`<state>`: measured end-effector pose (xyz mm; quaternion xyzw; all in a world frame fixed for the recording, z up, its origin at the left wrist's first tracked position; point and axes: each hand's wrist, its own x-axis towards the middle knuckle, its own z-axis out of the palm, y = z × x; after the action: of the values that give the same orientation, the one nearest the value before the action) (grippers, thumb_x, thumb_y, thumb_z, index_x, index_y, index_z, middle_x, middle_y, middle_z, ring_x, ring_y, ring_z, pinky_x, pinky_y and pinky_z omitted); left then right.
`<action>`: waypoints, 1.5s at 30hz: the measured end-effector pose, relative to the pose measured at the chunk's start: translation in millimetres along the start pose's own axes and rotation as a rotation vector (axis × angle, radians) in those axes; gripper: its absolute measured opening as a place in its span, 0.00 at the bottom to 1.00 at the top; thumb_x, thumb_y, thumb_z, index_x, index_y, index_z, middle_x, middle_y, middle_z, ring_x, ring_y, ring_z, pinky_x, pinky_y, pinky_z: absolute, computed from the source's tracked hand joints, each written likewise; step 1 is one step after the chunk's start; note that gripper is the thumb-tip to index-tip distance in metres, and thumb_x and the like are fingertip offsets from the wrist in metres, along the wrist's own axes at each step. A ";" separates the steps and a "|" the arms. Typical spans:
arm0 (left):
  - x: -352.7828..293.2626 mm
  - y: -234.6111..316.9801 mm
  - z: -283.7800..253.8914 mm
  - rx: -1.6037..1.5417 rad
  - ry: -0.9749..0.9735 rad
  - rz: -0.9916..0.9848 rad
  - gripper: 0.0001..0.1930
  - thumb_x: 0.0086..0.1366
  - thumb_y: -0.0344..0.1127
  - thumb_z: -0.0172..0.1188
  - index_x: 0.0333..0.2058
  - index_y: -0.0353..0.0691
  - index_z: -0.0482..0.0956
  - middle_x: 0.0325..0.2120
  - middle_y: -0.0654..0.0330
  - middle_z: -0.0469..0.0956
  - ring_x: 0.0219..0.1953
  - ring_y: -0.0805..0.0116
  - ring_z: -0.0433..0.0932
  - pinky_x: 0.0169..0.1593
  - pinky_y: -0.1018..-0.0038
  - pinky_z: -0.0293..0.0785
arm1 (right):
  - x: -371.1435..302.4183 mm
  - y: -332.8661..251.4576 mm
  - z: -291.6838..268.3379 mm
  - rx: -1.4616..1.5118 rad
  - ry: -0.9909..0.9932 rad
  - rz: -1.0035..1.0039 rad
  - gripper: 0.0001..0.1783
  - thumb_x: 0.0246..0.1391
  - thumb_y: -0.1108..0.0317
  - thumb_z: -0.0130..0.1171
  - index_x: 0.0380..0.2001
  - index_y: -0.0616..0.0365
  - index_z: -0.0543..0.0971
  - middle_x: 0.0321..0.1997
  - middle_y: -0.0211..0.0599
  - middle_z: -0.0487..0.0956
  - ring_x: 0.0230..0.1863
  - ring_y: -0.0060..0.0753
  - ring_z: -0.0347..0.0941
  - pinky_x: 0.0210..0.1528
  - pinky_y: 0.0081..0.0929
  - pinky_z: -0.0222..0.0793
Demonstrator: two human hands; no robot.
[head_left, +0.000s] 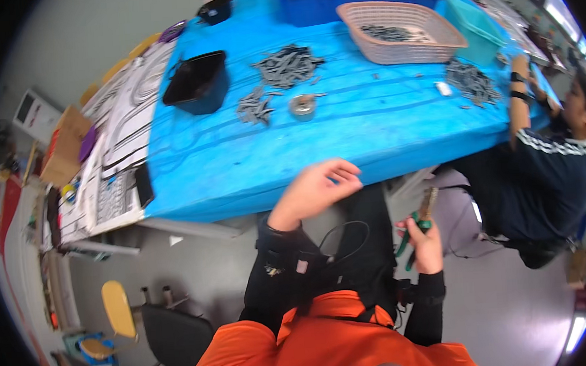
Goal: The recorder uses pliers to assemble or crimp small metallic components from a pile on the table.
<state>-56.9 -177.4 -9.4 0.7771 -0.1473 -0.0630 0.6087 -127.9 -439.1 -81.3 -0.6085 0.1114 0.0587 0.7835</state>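
My right hand (425, 245) is wrapped round the green handles of a pair of pliers (427, 214), with the metal jaws pointing up and away from me. They are below the table's front edge, over my lap. My left hand (317, 189) is at that edge, its fingers curled toward the thumb. Whether anything small sits between those fingertips I cannot make out. Farther in on the blue-covered table (251, 165) lie a large pile of small grey pieces (288, 66) and a smaller pile of grey pieces (254, 107). Beside them stands a small round container (303, 107).
A black bin (198, 87) stands at the left, a pink basket (399, 50) with grey pieces at the back. Behind are a blue crate (307, 2) and a teal basket (480, 34). A co-worker (550, 165) sits at the right by another grey pile (471, 83).
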 end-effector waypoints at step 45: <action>-49.0 -4.4 22.4 -0.127 0.223 -0.149 0.08 0.60 0.28 0.62 0.38 0.36 0.83 0.26 0.63 0.82 0.29 0.81 0.77 0.34 0.84 0.71 | -10.1 -15.8 86.5 0.072 -0.186 -0.146 0.12 0.52 0.78 0.59 0.38 0.62 0.68 0.35 0.37 0.75 0.32 0.27 0.75 0.35 0.21 0.69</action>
<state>-109.0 -182.2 -23.3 0.7481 -0.0162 -0.0303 0.6627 -125.2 -359.0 -43.6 -0.5784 -0.0043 0.0535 0.8140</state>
